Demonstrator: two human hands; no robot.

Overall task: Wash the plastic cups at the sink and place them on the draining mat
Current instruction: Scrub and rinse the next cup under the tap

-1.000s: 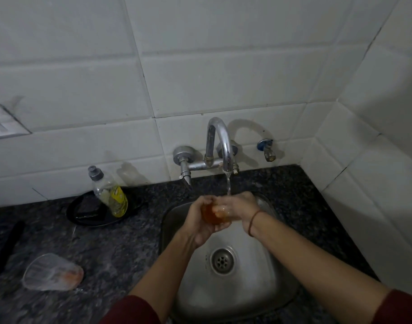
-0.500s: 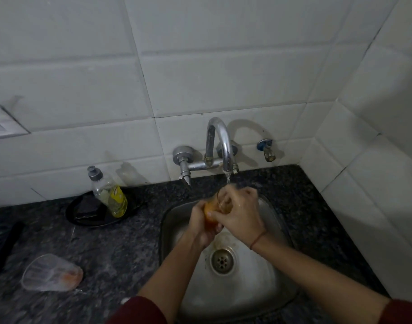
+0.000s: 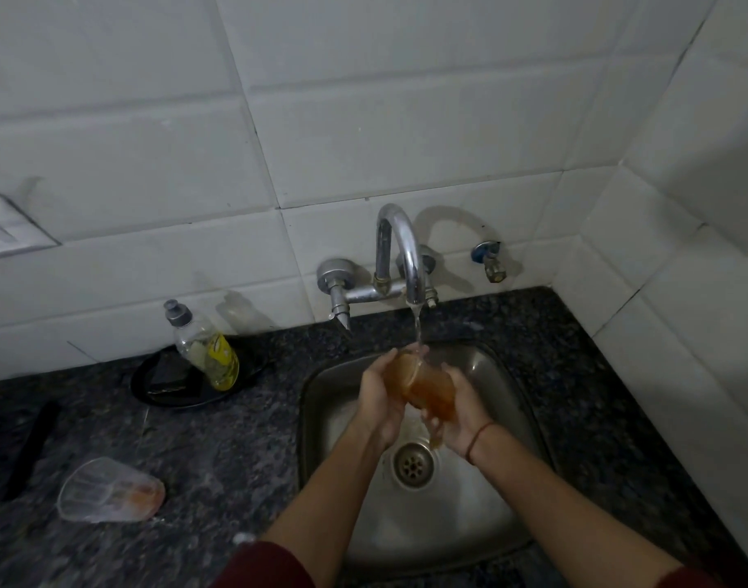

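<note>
Rinsing: keep the amber cup [image 3: 423, 384] tilted, mouth under the tap [image 3: 399, 248] stream, turning it so water reaches every side.
Left hand [image 3: 378, 398]: curled around the cup's rim end.
Right hand [image 3: 459, 411]: wrapped around its base, over the sink [image 3: 469, 515].
Contents: looks amber; whether tint or liquid, unclear.
Clear cup [image 3: 111, 490]: lying sideways on the counter [image 3: 219, 451], orange residue inside.
Soap bottle [image 3: 204, 350]: little yellow liquid left.

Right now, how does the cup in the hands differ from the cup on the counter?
The held cup looks amber, tilted with its mouth under the running tap; the counter cup is clear, with orange residue near its base. The held one is over the sink; the other lies on its side, untouched. Both are see-through.
</note>
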